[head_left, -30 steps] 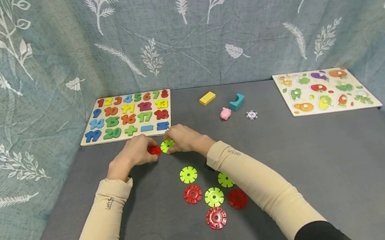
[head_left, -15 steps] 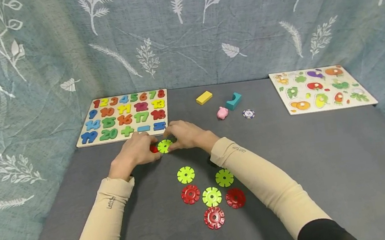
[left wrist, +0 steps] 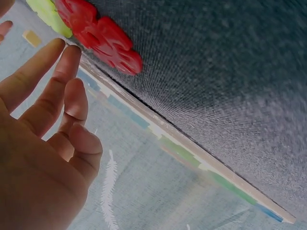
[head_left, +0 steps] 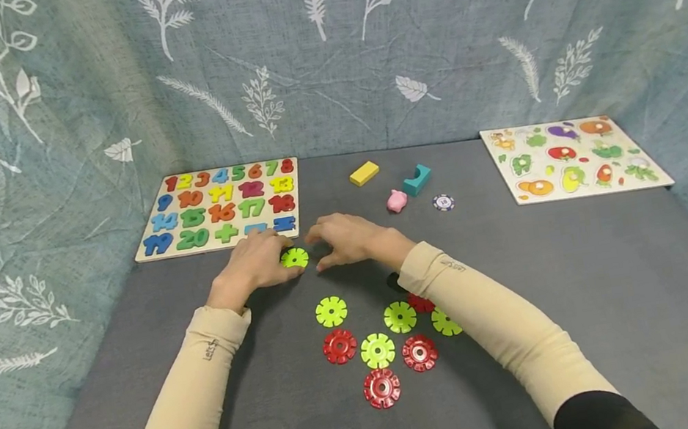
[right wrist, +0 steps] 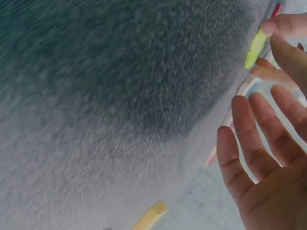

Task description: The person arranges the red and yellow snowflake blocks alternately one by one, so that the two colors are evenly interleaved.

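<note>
In the head view my left hand [head_left: 260,260] spans a green notched disc [head_left: 294,257], thumb at its near edge and fingers at its far edge. The right wrist view also shows a thumb and finger at the two ends of this green disc [right wrist: 255,49]. Beside it, a red flower-shaped disc [left wrist: 103,38] lies on the cloth in the left wrist view; the left hand hides it from the head camera. My right hand [head_left: 350,238] is just right of the green disc, fingers spread and apart from it, holding nothing.
Several green discs [head_left: 332,312] and red discs [head_left: 340,346] lie nearer the body, some partly under the right sleeve. Behind are a number puzzle board [head_left: 216,207], yellow block [head_left: 365,173], teal arch block [head_left: 417,180], pink pig [head_left: 397,200], poker chip [head_left: 444,202] and vegetable puzzle board [head_left: 576,157].
My right hand has let go of the green disc and drawn back to the right. My left hand has moved right, from the red disc onto the green one.
</note>
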The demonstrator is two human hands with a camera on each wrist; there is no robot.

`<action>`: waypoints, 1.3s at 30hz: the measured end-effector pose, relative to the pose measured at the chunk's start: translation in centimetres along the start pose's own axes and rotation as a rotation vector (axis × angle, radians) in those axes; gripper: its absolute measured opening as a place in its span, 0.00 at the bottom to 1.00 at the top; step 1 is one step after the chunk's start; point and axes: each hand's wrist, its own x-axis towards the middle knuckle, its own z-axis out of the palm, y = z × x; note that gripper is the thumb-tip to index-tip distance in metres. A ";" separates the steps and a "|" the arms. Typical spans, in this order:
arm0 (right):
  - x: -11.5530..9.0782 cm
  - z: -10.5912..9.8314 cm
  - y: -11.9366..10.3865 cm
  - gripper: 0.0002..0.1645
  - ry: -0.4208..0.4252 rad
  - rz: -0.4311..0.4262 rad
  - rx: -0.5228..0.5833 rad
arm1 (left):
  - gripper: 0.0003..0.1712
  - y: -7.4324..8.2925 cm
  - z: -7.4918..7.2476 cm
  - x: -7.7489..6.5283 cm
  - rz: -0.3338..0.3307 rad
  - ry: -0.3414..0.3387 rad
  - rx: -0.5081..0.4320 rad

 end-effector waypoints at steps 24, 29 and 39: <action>-5.9 -0.9 1.9 0.25 -0.160 0.026 -0.030 | 0.28 -0.2 0.0 0.1 -0.024 -0.009 -0.002; -8.2 -1.2 2.3 0.25 -0.208 0.065 -0.038 | 0.28 -0.1 0.1 0.0 -0.024 -0.019 -0.015; -12.6 -0.4 2.1 0.32 -0.284 0.150 -0.077 | 0.29 0.0 0.1 0.1 -0.027 -0.036 -0.009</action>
